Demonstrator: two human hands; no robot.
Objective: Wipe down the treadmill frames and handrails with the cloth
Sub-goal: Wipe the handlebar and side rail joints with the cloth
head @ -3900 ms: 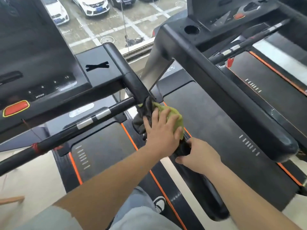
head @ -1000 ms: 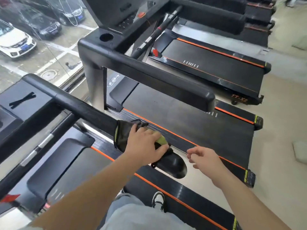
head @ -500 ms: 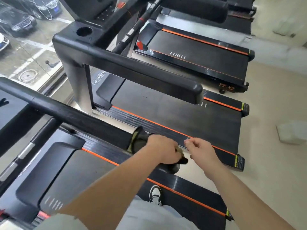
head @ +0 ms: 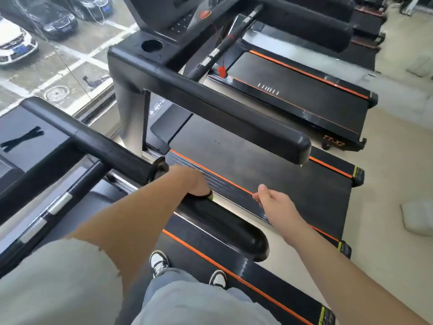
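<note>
The left hand [head: 192, 181], fingers clenched on the cloth [head: 211, 196], straddles the handrail [head: 229, 224], which runs on toward the lower right; the right hand [head: 271, 200] hovers slack and empty beside it.

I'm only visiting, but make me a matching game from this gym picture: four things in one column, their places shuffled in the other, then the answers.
Things
1. left hand
2. right hand
3. round cup-holder hole
4. white car

Places
A. outside the window, upper left
B. in the air, holding nothing
C. on the near black padded handrail, holding the dark-and-green cloth around it
D. sunk in a corner of the neighbouring treadmill's black frame

Pairs: 1-C, 2-B, 3-D, 4-A
</note>
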